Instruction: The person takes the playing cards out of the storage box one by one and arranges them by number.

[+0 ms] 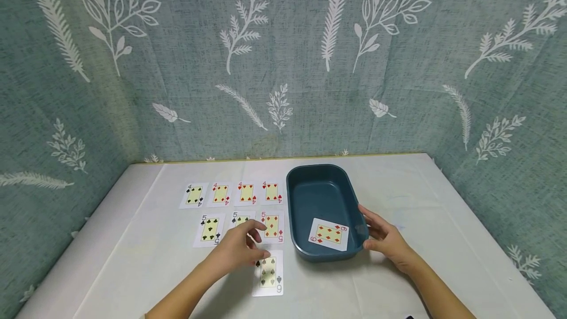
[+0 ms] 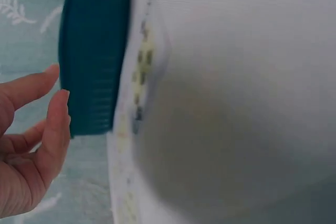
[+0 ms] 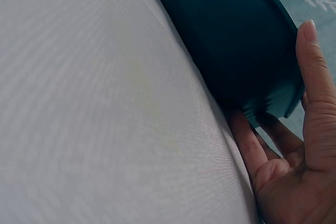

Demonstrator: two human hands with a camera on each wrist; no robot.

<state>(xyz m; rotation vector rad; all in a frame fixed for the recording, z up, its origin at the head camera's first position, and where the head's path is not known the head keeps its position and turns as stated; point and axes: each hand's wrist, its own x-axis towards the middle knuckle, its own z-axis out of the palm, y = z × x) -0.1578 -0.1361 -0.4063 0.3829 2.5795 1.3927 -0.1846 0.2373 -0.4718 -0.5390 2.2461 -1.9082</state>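
Observation:
My left hand (image 1: pixel 241 247) hovers over the cards with thumb and fingers loosely bent and apart, nothing between them. Its thumb overlaps the top of a six of spades (image 1: pixel 267 279) in the head view. Just beyond lie a five of diamonds (image 1: pixel 273 234), a five of spades (image 1: pixel 241 219) partly behind the hand, and a five of clubs (image 1: pixel 210 230). On the right, my right hand (image 1: pixel 390 245) holds the side of a dark blue tray (image 1: pixel 319 188), thumb by the rim and fingers against its outer wall (image 3: pixel 231 40). A six of diamonds (image 1: pixel 329 234) lies inside, near the front end.
Behind the fives runs a row of fours, among them a four of diamonds (image 1: pixel 220 194) and a four of hearts (image 1: pixel 271 192). A white cloth (image 1: pixel 421 196) covers the table. Leaf-patterned green fabric (image 1: pixel 301 63) stands along its back and sides.

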